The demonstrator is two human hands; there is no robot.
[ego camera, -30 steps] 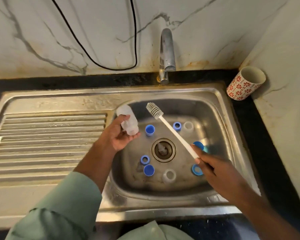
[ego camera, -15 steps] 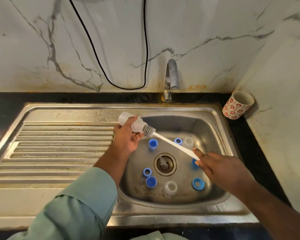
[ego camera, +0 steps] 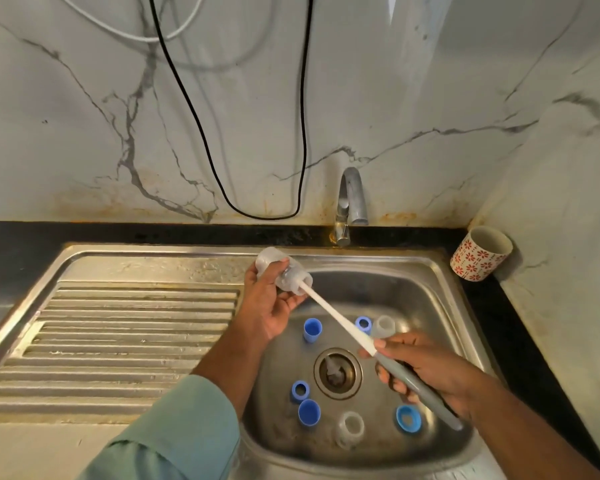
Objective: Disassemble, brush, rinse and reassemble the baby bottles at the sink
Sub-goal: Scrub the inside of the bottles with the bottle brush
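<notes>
While brush-filled, clear bottle [ego camera: 284, 273] tilted.

The person's left forearm, in a pale green sleeve [ego camera: 174, 427] pushed up short of the wrist, rises from the lower left toward the drain [ego camera: 338, 373] and ends above and to its left. The left hand [ego camera: 269, 306] is turned palm up, fingers and thumb curled round the clear bottle [ego camera: 284, 270], which lies tilted with its mouth toward the drain. The bare right forearm comes in from the lower right. The right hand [ego camera: 430, 368] sits just right of the drain, knuckles up, thumb and fingers wrapped round the grey grip of the brush [ego camera: 340, 323], whose white shaft runs up-left into the bottle's mouth.
</notes>
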